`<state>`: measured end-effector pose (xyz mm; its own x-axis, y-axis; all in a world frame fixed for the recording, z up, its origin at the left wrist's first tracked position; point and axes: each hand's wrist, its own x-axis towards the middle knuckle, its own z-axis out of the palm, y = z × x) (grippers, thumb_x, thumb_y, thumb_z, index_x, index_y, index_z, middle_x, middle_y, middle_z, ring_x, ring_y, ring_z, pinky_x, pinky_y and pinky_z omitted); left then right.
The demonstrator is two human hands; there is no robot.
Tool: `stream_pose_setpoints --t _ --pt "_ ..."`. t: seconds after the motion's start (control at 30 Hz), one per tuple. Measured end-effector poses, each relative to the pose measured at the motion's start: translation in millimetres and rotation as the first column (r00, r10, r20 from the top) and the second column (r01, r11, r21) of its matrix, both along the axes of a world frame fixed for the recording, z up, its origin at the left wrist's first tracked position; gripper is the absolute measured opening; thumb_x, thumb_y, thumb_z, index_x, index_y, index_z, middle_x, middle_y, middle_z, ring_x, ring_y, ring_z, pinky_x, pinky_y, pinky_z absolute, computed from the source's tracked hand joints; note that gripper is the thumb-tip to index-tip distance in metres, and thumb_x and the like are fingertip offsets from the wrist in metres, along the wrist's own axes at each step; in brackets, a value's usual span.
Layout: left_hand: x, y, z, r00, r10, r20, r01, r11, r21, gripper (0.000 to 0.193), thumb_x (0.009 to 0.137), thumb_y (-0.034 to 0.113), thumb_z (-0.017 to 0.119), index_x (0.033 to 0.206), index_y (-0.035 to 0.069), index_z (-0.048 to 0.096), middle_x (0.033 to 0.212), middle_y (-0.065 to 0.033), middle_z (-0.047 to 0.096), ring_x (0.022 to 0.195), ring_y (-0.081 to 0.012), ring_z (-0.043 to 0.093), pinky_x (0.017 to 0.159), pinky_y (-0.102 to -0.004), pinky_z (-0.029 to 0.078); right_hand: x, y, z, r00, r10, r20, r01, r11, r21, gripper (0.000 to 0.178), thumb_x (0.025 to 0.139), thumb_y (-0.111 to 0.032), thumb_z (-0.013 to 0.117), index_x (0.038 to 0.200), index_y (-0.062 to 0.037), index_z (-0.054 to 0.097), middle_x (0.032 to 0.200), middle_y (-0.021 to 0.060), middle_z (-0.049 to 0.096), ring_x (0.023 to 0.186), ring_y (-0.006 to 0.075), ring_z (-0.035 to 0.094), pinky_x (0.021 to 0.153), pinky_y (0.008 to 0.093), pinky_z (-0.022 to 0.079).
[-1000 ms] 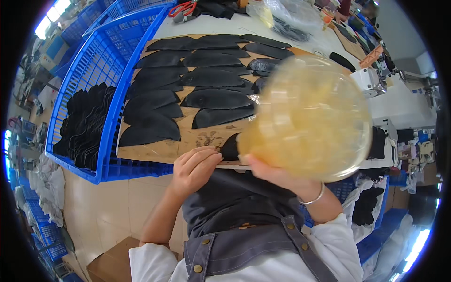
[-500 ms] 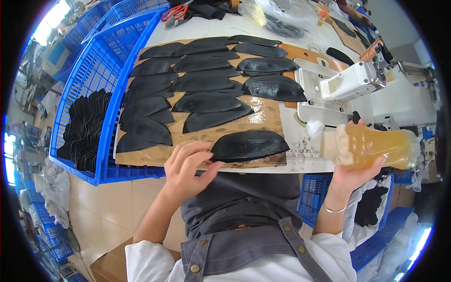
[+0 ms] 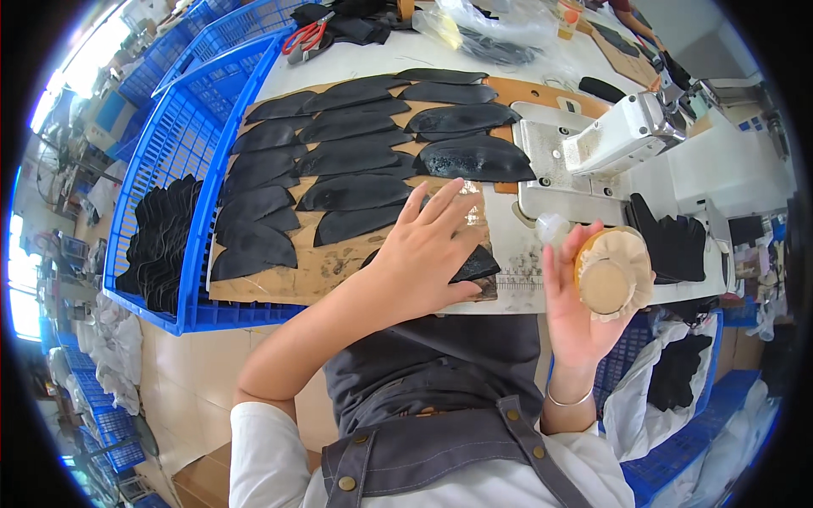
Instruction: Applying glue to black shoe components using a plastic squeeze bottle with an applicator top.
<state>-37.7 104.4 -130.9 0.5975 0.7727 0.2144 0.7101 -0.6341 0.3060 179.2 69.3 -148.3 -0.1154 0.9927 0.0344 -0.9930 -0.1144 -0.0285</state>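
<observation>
Both hands busy: my left hand [image 3: 428,254] presses flat, fingers spread, on a black leather piece [image 3: 470,267], right hand [image 3: 576,296] wrapped around an amber bottle [image 3: 611,273].

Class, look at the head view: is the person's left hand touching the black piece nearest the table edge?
Touching. The head view shows the left hand lying flat on the black piece, fingers spread across it and covering most of it.

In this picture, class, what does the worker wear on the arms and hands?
Both hands are bare, without gloves. The left hand has no ring or band visible. The right hand has a thin silver bracelet at the wrist. Short white sleeves cover the upper arms; the forearms are uncovered.
</observation>
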Motion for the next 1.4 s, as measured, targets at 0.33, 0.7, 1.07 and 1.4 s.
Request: stream_pose_setpoints --t 0.33,0.7,1.07,1.4 --pt "13.5 -4.4 -3.4 0.991 -0.032 0.129 0.027 0.999 0.039 0.032 0.067 0.024 0.075 0.086 0.005 0.057 0.129 -0.0123 0.044 0.127 -0.0315 0.035 0.106 -0.0493 0.025 -6.1 3.1 -8.9 0.994 0.032 0.101 -0.043 0.993 0.11 0.077 0.083 -0.067 0.04 0.134 -0.0104 0.037 0.135 0.0037 0.042 0.128 0.0231 0.037 0.107 0.0628 0.009" --pt "11.9 -3.6 -7.9 0.942 0.14 0.305 -0.146 0.989 -0.003 0.027 0.067 0.018 0.073 0.08 0.006 0.053 0.125 -0.0133 0.047 0.125 -0.0315 0.038 0.103 -0.0498 0.028 -16.1 2.2 -7.3 0.983 0.098 0.156 -0.113 0.99 0.087 0.062 0.084 -0.056 0.049 0.13 -0.0146 0.044 0.136 0.0041 0.043 0.127 0.0231 0.036 0.107 0.0626 0.001" --pt "-19.5 -5.7 -9.0 0.761 0.277 0.586 -0.3 0.952 -0.061 0.018 0.068 0.009 0.069 0.075 0.004 0.053 0.128 -0.0175 0.047 0.124 -0.036 0.037 0.1 -0.0431 0.033 -22.6 2.1 -17.2 0.966 0.145 0.214 -0.161 0.985 0.06 0.072 0.084 -0.063 0.042 0.136 -0.0135 0.035 0.139 0.0036 0.039 0.126 0.0237 0.039 0.103 0.0678 0.008" --pt "-146.7 -26.1 63.2 0.259 0.455 0.852 -0.268 0.881 -0.389 0.021 0.078 0.008 0.054 0.094 -0.005 0.059 0.119 -0.0134 0.057 0.105 -0.0172 0.051 0.095 -0.0286 0.035 -20.6 4.6 -16.7 0.954 0.162 0.252 -0.174 0.984 0.026 0.071 0.085 -0.061 0.044 0.137 -0.0148 0.033 0.137 0.004 0.041 0.126 0.0214 0.039 0.104 0.0667 0.01"
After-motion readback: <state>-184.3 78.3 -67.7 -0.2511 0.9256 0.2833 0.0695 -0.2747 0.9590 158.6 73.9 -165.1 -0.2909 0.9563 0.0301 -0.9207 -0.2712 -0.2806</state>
